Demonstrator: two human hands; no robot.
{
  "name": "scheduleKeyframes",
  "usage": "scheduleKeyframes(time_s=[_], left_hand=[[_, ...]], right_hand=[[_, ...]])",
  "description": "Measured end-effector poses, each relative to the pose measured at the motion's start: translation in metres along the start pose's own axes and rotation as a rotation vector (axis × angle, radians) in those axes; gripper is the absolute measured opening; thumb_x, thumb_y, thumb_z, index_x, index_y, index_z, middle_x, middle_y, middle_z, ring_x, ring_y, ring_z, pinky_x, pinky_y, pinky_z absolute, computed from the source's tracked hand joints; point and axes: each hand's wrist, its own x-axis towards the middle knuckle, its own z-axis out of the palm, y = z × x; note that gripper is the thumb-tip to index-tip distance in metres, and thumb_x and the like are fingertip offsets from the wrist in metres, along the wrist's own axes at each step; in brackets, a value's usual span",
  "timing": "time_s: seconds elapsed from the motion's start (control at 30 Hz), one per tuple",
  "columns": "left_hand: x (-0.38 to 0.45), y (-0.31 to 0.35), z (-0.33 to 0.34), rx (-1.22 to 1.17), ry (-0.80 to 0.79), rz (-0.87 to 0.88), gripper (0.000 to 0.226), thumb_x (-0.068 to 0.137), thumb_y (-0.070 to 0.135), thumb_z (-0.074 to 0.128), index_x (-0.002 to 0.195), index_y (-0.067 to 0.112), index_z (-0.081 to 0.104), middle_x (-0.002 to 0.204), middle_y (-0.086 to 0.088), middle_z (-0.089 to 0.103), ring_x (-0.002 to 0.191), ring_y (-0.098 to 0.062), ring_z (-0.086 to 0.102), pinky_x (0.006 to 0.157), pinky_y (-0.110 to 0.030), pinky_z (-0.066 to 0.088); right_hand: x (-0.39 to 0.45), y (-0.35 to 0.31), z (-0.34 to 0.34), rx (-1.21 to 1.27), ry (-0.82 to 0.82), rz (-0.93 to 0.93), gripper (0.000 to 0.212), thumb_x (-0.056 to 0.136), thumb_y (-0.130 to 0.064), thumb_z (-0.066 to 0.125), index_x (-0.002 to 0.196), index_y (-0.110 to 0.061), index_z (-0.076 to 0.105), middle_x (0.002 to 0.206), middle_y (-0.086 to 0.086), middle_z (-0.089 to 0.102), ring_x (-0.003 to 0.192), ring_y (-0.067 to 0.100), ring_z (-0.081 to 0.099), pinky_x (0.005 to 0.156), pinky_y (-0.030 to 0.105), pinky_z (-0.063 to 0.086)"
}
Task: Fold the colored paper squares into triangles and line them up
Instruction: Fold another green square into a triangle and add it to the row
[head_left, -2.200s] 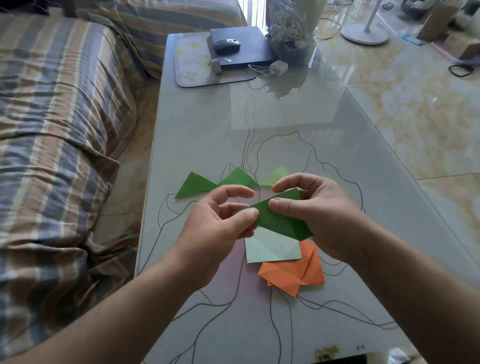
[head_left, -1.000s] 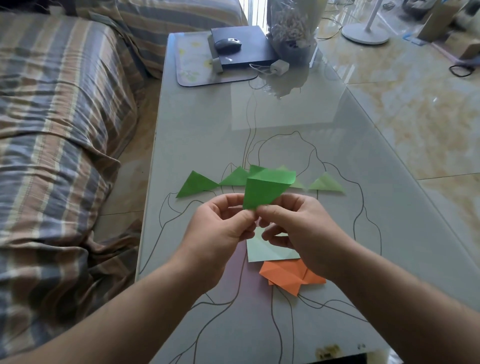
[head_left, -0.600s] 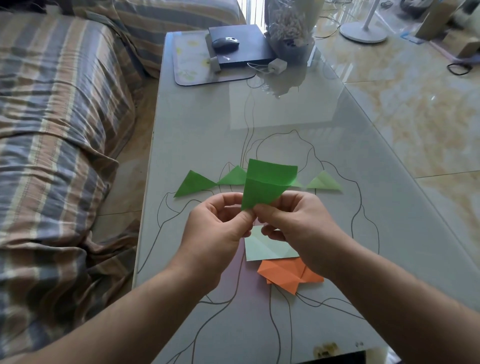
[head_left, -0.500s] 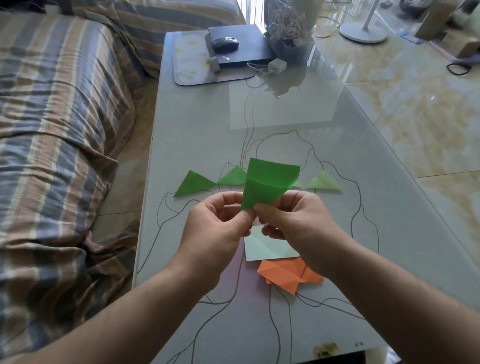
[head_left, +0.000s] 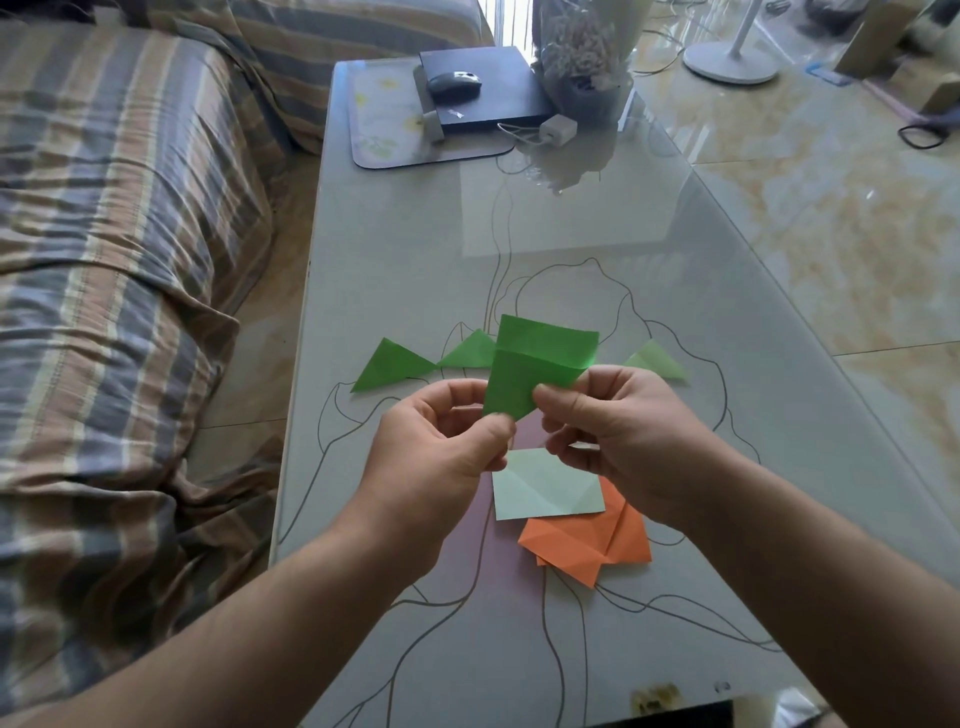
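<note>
Left hand (head_left: 441, 441) and right hand (head_left: 618, 431) are both up off the table (head_left: 649, 249) from where I'm watching, each pinching the bottom corner of the green sheet (head_left: 530, 364) between thumb and fingers, fingertips almost meeting at that lower point. A couple of seconds back this sheet was a flat, closed dark triangle lying crosswise between the hands; now it stands up and its top flap is lifting away, more open than half a second ago. I read that as the fold being opened or redone, so this piece isn't ready for the row yet.

The sheet points its sharp corner down into the pinch, wide edge on top, long axis roughly upright, leaning slightly right.

Behind it the row waits: a dark green triangle (head_left: 389, 366), a second triangle (head_left: 470, 351) partly hidden, a pale triangle (head_left: 657, 361) at right. Nearer me, a pale square (head_left: 545, 491) overlaps the orange sheets (head_left: 582, 545), not yet folded into triangles.
</note>
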Motion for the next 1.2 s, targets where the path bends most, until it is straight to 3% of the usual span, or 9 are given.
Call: scheduleKeyframes(time_s=[0.5,0.73,0.93,1.2], left_hand=[[0.004,0.004,-0.002,-0.018,0.032,-0.005,0.022,0.09,-0.001,0.072,0.107,0.014,0.069,0.085,-0.008,0.074,0.068,-0.018,0.065,0.076,-0.036,0.061],[0.006,0.004,-0.005,0.015,0.046,-0.001,0.029,0.09,0.002,0.073,0.117,0.011,0.066,0.103,-0.022,0.073,0.071,-0.019,0.067,0.076,-0.033,0.062],[0.007,0.005,-0.007,-0.012,0.05,-0.01,0.029,0.09,-0.001,0.071,0.116,0.011,0.066,0.087,-0.009,0.071,0.068,-0.016,0.065,0.075,-0.033,0.061],[0.007,0.008,-0.006,-0.107,0.02,-0.061,0.028,0.096,-0.001,0.064,0.118,0.015,0.064,0.08,-0.009,0.067,0.072,-0.018,0.063,0.074,-0.033,0.06]], right_hand=[[0.001,-0.006,-0.007,0.116,0.056,0.047,0.016,0.07,-0.028,0.082,0.063,-0.02,0.069,0.073,0.006,0.069,0.059,0.019,0.061,0.066,0.033,0.048],[0.001,-0.01,-0.011,0.121,0.051,0.035,0.016,0.071,-0.026,0.081,0.07,-0.017,0.067,0.073,0.007,0.067,0.06,0.019,0.06,0.067,0.034,0.048],[0.004,-0.01,-0.015,0.076,0.042,0.049,0.016,0.086,-0.023,0.076,0.077,-0.015,0.067,0.077,0.007,0.066,0.062,0.02,0.06,0.066,0.033,0.049],[0.007,-0.007,-0.015,0.019,0.111,0.048,0.018,0.095,-0.024,0.071,0.083,-0.011,0.071,0.071,0.003,0.065,0.061,0.02,0.061,0.069,0.035,0.047]])
